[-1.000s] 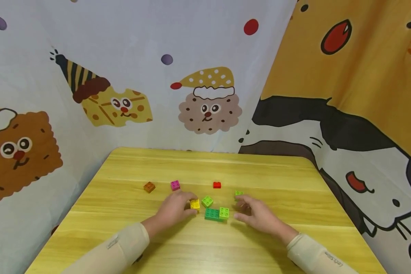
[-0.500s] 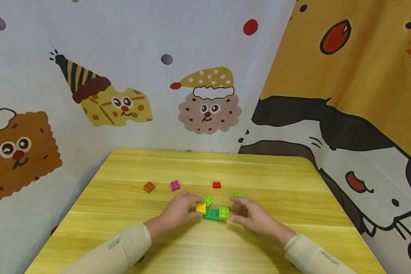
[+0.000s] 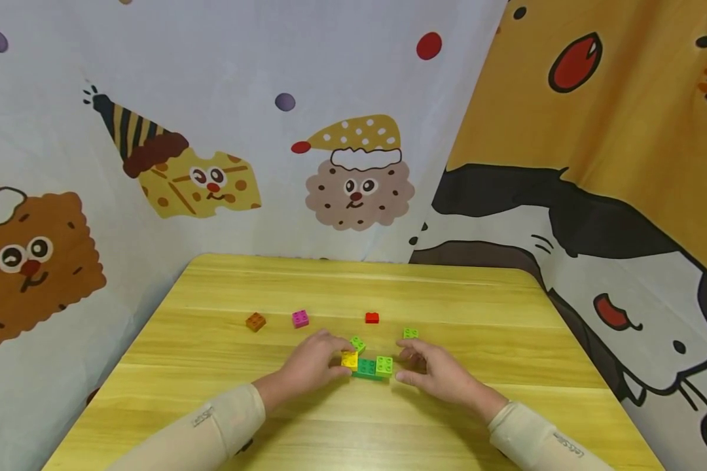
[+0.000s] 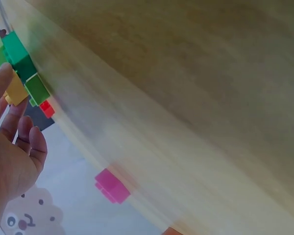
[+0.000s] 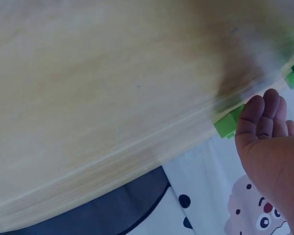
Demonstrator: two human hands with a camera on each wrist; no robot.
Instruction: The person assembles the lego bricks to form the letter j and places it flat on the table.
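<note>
A yellow toy brick is pinched between the thumb and fingers of my left hand. It sits at the left end of a dark green brick, looking slightly above it; whether its studs are joined I cannot tell. A light green brick is on the dark green one's right end. Just right of that, my right hand has loosely bent fingers with nothing between them. Behind the yellow brick lies another light green brick, partly hidden by it. In the left wrist view, thumb and finger touch the yellow brick.
On the wooden table lie an orange-brown brick, a pink brick and a red brick. A light green brick lies just beyond my right fingers. A printed curtain hangs behind the table.
My left hand has carried the yellow brick rightward from beside the dark green brick to its left end. My right hand has shifted slightly left, nearer the joined bricks.
</note>
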